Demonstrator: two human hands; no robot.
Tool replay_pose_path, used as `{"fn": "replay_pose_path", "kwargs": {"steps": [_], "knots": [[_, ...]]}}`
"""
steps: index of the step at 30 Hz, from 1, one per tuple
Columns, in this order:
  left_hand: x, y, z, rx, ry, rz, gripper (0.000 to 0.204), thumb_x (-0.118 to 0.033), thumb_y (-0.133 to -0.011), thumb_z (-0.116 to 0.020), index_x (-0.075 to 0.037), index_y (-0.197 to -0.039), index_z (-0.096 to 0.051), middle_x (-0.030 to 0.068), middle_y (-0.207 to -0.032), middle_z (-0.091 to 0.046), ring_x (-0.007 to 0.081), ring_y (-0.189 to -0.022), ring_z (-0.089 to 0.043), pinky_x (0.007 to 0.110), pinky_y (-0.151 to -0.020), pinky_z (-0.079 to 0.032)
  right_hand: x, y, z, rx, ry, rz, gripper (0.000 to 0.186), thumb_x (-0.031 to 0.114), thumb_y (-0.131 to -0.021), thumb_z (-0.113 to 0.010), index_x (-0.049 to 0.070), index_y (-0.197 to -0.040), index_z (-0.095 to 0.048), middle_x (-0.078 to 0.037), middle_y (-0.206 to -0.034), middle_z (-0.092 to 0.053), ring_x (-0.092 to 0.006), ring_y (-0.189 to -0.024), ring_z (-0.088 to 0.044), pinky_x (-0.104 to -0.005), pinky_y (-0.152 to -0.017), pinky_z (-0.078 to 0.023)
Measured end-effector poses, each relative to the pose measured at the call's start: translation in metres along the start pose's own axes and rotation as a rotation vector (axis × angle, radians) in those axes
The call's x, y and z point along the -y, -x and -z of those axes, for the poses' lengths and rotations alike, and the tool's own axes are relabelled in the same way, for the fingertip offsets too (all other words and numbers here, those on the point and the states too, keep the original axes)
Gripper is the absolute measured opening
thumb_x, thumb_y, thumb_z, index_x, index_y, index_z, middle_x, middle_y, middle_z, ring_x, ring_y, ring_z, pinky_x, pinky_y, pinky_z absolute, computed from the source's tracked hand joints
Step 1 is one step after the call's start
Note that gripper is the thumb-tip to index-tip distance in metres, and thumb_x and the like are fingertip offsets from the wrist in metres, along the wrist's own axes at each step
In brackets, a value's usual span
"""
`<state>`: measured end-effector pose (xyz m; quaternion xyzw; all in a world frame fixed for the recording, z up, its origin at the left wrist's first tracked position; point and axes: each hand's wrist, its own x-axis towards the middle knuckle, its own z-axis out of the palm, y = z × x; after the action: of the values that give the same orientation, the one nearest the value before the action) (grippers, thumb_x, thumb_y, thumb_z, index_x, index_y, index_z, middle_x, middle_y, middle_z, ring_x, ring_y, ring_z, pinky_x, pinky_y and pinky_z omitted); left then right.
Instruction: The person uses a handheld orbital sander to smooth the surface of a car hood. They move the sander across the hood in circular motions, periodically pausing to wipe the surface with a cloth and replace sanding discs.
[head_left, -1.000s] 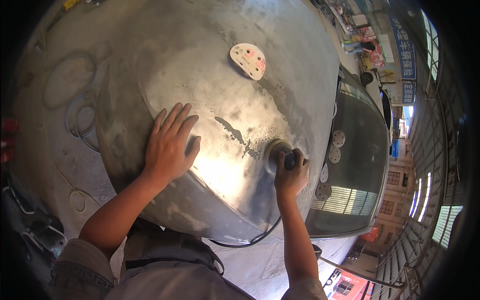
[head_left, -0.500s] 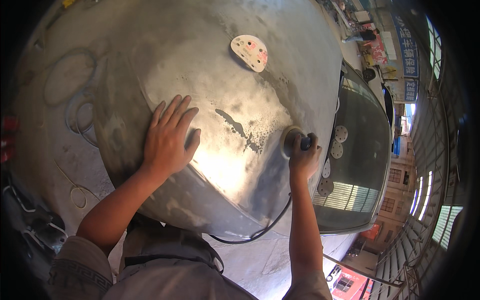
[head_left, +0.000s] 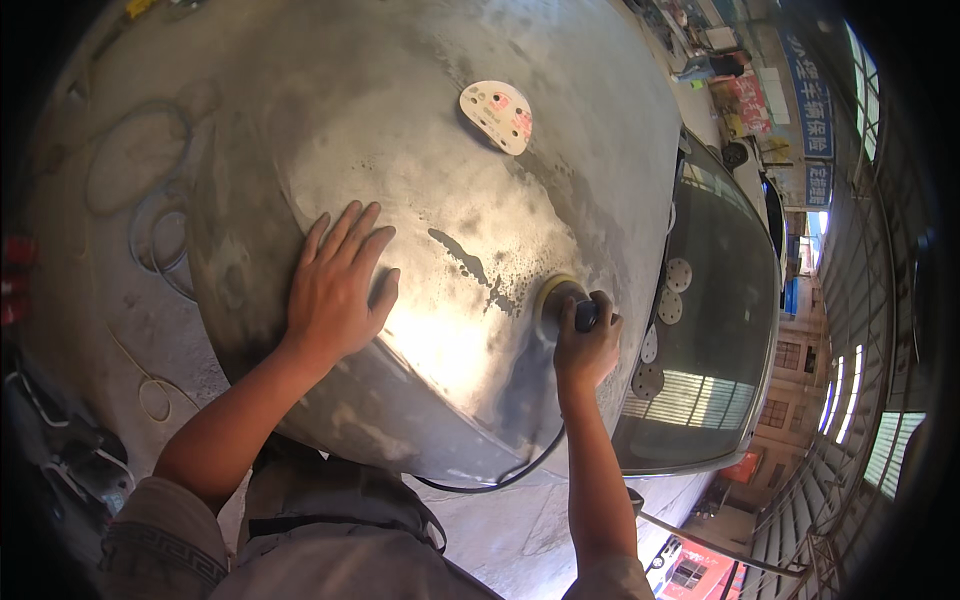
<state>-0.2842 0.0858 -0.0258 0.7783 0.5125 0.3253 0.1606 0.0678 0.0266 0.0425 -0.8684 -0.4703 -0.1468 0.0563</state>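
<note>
A round sander with a black top and a pale yellowish pad rests on the grey, patchy car hood. My right hand grips it, and a dark hose trails from it toward my body. Flat on the hood to the left lies my left hand, fingers spread and holding nothing. A dark patch of remaining coating shows on the bare-looking metal between my hands. Farther up the hood sits a loose sanding disc with holes, partly curled.
Several perforated sanding discs lie along the base of the windshield at right. Coiled hoses lie on the floor at left. Another person is far off at the upper right. A metal roof spans the right side.
My right hand has drawn the sander left and slightly nearer to me across the hood. My left hand stays in about the same place on the hood.
</note>
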Motion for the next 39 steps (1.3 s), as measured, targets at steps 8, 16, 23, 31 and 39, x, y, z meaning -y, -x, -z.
{"fn": "replay_pose_path", "kwargs": {"steps": [8,16,23,31,39], "knots": [[-0.002,-0.001,0.001,0.001,-0.012,-0.004,0.044,-0.022,-0.102,-0.069,-0.004,-0.142,-0.065,0.0205,-0.161,-0.059,0.04,-0.156,-0.047,0.06,-0.13,-0.032,0.006,-0.018,0.0,-0.035,0.073,-0.046,0.049,0.055,-0.101,-0.071,0.029,-0.142,-0.067,-0.018,-0.123,-0.07,-0.041,-0.103,-0.078,-0.0521,-0.08,-0.063],[-0.003,-0.002,0.001,0.012,-0.01,-0.005,0.044,-0.023,-0.103,-0.069,-0.004,-0.142,-0.066,0.0202,-0.161,-0.059,0.0391,-0.156,-0.047,0.059,-0.131,-0.031,0.0,-0.041,0.0,-0.019,0.085,-0.143,0.052,0.057,-0.1,-0.072,0.029,-0.143,-0.067,-0.016,-0.124,-0.069,-0.0425,-0.104,-0.077,-0.0537,-0.086,-0.061],[-0.001,-0.001,0.001,0.011,-0.012,-0.005,0.044,-0.023,-0.102,-0.069,-0.004,-0.142,-0.066,0.021,-0.16,-0.058,0.0403,-0.156,-0.047,0.06,-0.131,-0.031,0.002,-0.024,-0.002,-0.015,0.024,-0.08,0.049,0.056,-0.101,-0.071,0.029,-0.142,-0.067,-0.019,-0.123,-0.069,-0.0438,-0.104,-0.077,-0.0543,-0.087,-0.061],[0.0,-0.002,0.001,0.012,-0.018,-0.007,0.044,-0.022,-0.103,-0.069,-0.003,-0.142,-0.065,0.0214,-0.16,-0.058,0.0407,-0.156,-0.047,0.06,-0.13,-0.032,0.003,0.002,-0.001,-0.055,-0.001,0.057,0.046,0.057,-0.102,-0.07,0.027,-0.138,-0.069,-0.018,-0.12,-0.07,-0.0417,-0.098,-0.078,-0.0541,-0.081,-0.061],[0.0,-0.002,0.002,0.022,-0.028,-0.013,0.044,-0.023,-0.103,-0.069,-0.004,-0.143,-0.064,0.0211,-0.161,-0.057,0.0407,-0.156,-0.047,0.061,-0.129,-0.033,0.015,-0.02,0.0,-0.063,0.074,-0.001,0.048,0.055,-0.102,-0.071,0.025,-0.139,-0.069,-0.018,-0.12,-0.07,-0.0417,-0.099,-0.078,-0.0534,-0.082,-0.061]]}}
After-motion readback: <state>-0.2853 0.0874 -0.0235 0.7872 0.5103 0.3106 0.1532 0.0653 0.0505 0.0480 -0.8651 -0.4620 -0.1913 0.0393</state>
